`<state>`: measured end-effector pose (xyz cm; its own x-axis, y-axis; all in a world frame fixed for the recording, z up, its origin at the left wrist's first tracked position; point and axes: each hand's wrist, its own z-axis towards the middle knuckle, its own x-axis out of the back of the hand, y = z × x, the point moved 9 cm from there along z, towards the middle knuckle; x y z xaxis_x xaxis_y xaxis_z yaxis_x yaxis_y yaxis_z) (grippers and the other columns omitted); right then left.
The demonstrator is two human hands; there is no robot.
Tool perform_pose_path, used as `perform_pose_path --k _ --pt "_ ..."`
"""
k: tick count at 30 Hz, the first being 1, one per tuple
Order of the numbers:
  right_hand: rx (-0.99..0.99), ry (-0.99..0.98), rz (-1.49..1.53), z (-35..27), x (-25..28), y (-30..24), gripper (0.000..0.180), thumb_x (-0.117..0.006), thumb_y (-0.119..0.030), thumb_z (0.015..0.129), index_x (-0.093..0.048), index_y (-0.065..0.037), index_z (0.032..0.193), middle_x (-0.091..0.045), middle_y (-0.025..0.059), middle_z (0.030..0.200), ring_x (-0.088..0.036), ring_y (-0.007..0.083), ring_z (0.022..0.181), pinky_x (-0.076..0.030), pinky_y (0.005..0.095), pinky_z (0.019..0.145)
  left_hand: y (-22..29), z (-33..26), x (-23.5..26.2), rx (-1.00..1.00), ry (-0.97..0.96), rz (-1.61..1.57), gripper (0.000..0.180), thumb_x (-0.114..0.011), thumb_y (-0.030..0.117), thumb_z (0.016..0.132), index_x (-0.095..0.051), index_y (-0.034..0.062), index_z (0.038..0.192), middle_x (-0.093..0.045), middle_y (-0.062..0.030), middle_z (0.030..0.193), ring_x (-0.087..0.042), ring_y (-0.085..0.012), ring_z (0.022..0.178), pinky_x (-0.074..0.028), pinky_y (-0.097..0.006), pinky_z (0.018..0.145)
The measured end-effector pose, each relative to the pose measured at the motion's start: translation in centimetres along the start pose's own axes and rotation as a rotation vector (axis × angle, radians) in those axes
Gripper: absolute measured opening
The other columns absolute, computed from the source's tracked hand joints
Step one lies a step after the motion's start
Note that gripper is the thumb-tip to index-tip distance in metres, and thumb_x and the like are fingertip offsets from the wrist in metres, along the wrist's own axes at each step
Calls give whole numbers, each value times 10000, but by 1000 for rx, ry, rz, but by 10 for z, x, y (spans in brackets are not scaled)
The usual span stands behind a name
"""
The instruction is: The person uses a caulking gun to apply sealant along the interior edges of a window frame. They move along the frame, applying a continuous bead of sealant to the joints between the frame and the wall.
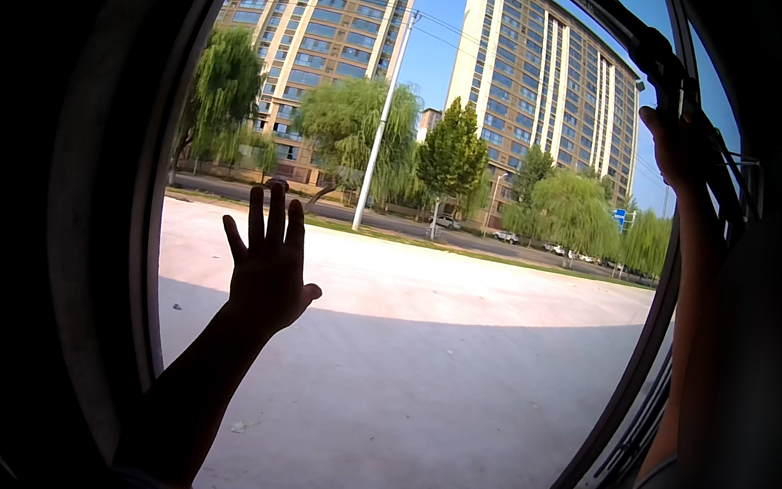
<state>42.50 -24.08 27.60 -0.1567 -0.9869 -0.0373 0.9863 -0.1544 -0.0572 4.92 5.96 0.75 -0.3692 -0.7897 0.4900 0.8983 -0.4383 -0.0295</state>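
Two hands: both are raised against a large window, dark against the daylight outside.
Left hand: the left hand [268, 267] is spread flat, fingers [275, 217] straight and apart, thumb out to the side, grasping nothing; the palm appears pressed to the window pane [410, 389], though contact cannot be told for certain.
Left forearm: it rises from the lower edge of the view, slanting up to the right toward the hand.
Right hand: the right hand [677, 146] is lifted high at the upper right, closed around a dark handle [657, 57] by the window frame [641, 363]; the fingers are in shadow, so how tightly they grip cannot be told.
Handle: a dark bar that runs from the top middle of the view down to the right hand, lying along the upper right edge of the opening.
Right arm: it runs straight up along the right side of the frame, with a light sleeve at the lower right.
Window pane: clear, filling the middle of the view; its frame bends round on both sides.
Outside, near: a pale paved ground [466, 286], sunlit farther off and shaded closer to the window.
Outside, far: a light pole [384, 122], a row of green trees [452, 153], a road with small cars, and two tall apartment blocks [536, 84] under a blue sky.
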Motion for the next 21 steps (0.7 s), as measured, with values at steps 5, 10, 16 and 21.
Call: perform_pose_path --k 5,10,16,21 --pt "59 59 286 -5 -5 0 475 -710 -491 852 -682 -89 1103 -711 73 992 -658 215 975 -480 393 893 -3 -1 0 -2 2 7 1211 -854 490 716 -177 -27 1577 17 -246 1669 28 -420 1549 -112 -735 1148" --pt "27 53 244 -3 -10 9 400 -716 -424 847 -685 -90 1064 -702 56 941 -655 193 909 -485 382 844 -5 -4 -3 -1 3 -5 1215 -862 479 707 -180 -26 1577 17 -244 1670 28 -417 1550 -109 -727 1154" --pt "60 95 96 -5 -15 50 311 -688 -393 851 -670 -101 956 -643 35 796 -630 160 776 -486 367 711 2 -8 4 38 30 -64 1066 -846 410 745 -288 -27 1542 -38 -253 1663 1 -434 1545 -107 -698 1174" --pt "41 83 122 -15 -9 92 313 -670 -402 852 -630 -91 854 -579 36 681 -603 164 681 -465 371 681 90 -17 -4 -217 90 -233 846 -814 411 777 -470 0 1433 -258 -259 1595 -118 -433 1527 -107 -686 1185"
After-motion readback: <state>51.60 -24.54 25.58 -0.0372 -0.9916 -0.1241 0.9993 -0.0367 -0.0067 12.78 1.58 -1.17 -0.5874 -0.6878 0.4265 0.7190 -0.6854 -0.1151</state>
